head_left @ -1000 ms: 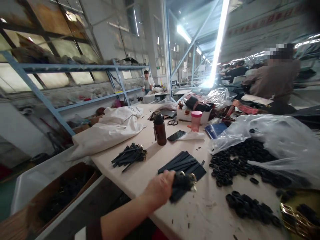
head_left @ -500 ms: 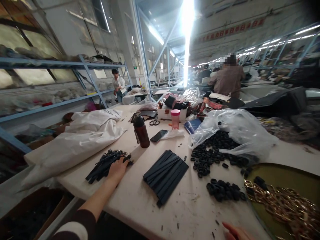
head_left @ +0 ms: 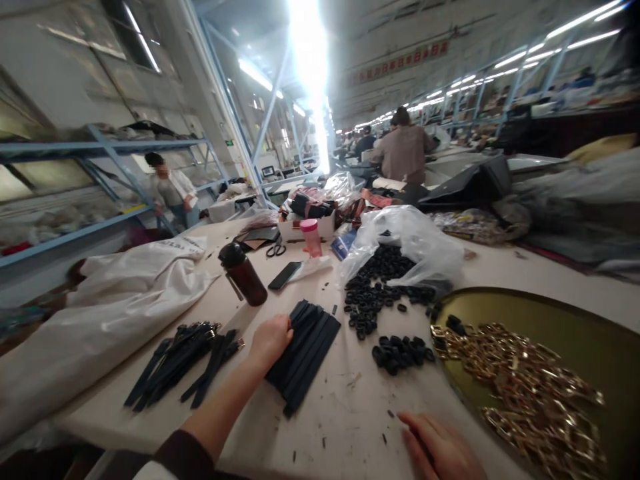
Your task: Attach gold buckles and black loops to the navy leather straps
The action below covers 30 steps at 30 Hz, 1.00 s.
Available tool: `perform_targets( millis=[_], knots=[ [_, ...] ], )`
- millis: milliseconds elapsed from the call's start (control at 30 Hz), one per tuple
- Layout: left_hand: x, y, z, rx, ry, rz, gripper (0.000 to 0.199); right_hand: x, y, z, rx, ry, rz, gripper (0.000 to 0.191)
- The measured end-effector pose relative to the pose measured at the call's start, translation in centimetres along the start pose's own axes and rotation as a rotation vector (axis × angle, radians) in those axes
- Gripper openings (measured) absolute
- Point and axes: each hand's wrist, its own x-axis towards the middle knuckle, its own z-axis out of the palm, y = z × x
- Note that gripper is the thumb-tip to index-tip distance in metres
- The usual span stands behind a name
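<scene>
Left hand [head_left: 270,341] lay flat on plain black strips [head_left: 307,353], buckled strips [head_left: 175,363] already piled lower left, right hand [head_left: 437,447] open near gold links [head_left: 530,400].

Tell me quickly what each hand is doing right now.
Left hand: on the black strips, grip unclear.
Right hand: open, holding nothing, near the table's edge.

Light: bright ceiling tubes [head_left: 255,75] | glare: top centre (blown white) | edges: bent
</scene>
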Motion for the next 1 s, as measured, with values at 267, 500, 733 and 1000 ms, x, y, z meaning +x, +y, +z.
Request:
perform_targets(
  millis=[267, 500, 733, 1000],
  knots=[
    [-7.0, 7.9, -1.4, -0.774, -0.309, 0.079, 0.028, 1.5, -1.2, -1.8, 0.198, 0.029, 0.298, 0.022],
    [-12.0, 14.2, 3.1, -1.456, -0.785, -0.313, 0.026, 6.8, 0.8, -4.8, -0.060, -0.051, 0.286, 0.021],
    [-11.9, 15.3, 1.5, -1.530, -0.766, -0.389, 0.035, 8.9, 2.2, -3.3, -0.125, -0.127, 0.310, 0.011],
    [-12.1, 15.8, 0.8, -1.645, -0.775, -0.350, 0.037, 6.5, 1.0, -4.8, 0.272, 0.002, 0.434, 0.009]
  ],
)
